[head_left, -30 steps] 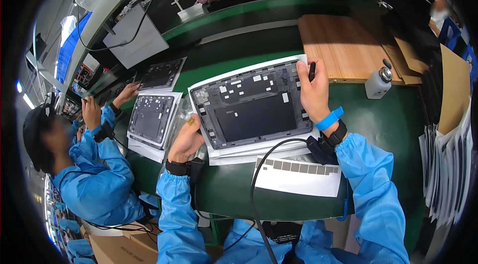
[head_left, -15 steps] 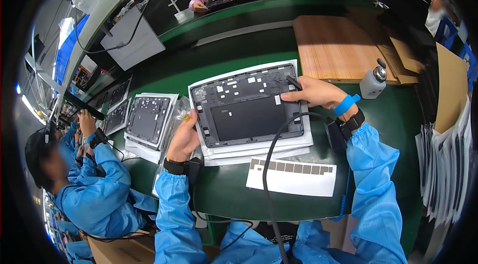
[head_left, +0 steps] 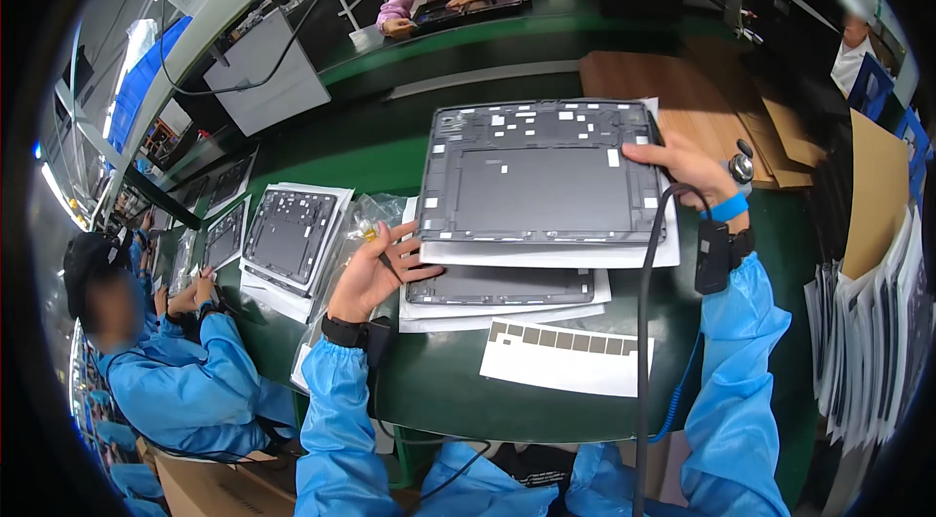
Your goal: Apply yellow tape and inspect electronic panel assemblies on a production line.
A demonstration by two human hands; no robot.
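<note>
A dark grey tablet back cover [head_left: 541, 195], dotted with small white pads, is lifted above the table with a white sheet [head_left: 546, 254] under it. My right hand [head_left: 682, 166] grips its right edge, thumb on top and the other fingers largely hidden beneath. By the lower left corner, my left hand [head_left: 375, 268] is open, palm up and fingers spread; a small yellow spot shows by its thumb. Below the lifted cover, a second tablet back cover [head_left: 502, 288] lies on white sheets, mostly hidden.
A white label sheet [head_left: 561, 361] with dark squares lies nearest me. Left are more covers [head_left: 288, 234] and a clear plastic bag [head_left: 385, 210]. A metal-topped bottle [head_left: 741, 164] and wooden board [head_left: 634, 88] are right. Co-workers sit left and across; a black cable [head_left: 643, 342] hangs in front.
The tablet back cover and its sheet have risen and moved right in my right hand, uncovering another cover below. My left hand has come off its left edge and opened.
</note>
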